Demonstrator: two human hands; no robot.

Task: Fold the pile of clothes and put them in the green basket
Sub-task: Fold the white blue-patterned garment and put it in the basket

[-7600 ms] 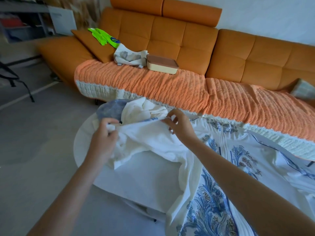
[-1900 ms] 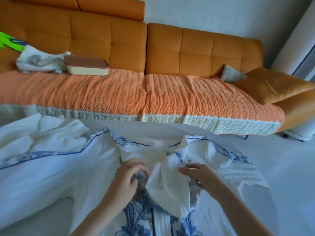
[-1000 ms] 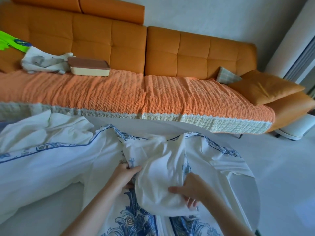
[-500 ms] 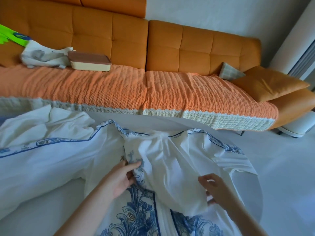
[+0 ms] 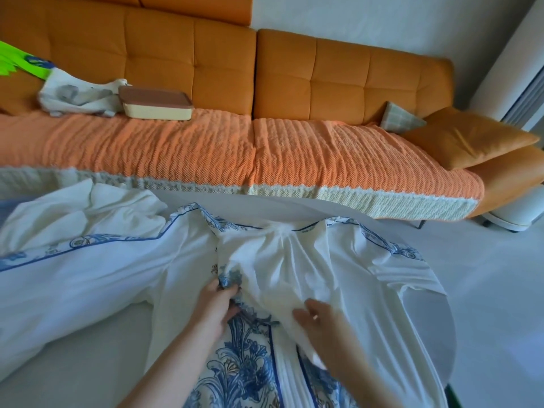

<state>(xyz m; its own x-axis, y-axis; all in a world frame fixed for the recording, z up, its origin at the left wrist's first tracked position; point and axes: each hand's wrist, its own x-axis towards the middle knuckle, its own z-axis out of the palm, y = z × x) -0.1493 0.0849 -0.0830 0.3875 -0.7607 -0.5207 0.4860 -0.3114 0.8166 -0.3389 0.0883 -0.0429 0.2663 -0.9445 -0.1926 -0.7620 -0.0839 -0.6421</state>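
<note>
Cloth in lime green lies at the far left on the orange sofa. A white printed cloth sits beside it, and a cream box with a brown lid touches that cloth. All three rest on the orange knitted throw.

Nearer me, on the white round table, a crumpled plain white garment sits at the left. It meets the edge of the white garment with blue print; I cannot tell which lies on top. That printed garment is spread across the table in front of me, from the left edge to the right.

My left hand grasps a bunched fold of the blue-printed part near the middle, thumb and fingers curled round it. Just to the right, my right hand is blurred. Its fingers look fairly straight, lying on a plain white panel of the same garment and gripping nothing.

Farther right, at the sofa's end, a plaid cushion leans beside an orange cushion.
</note>
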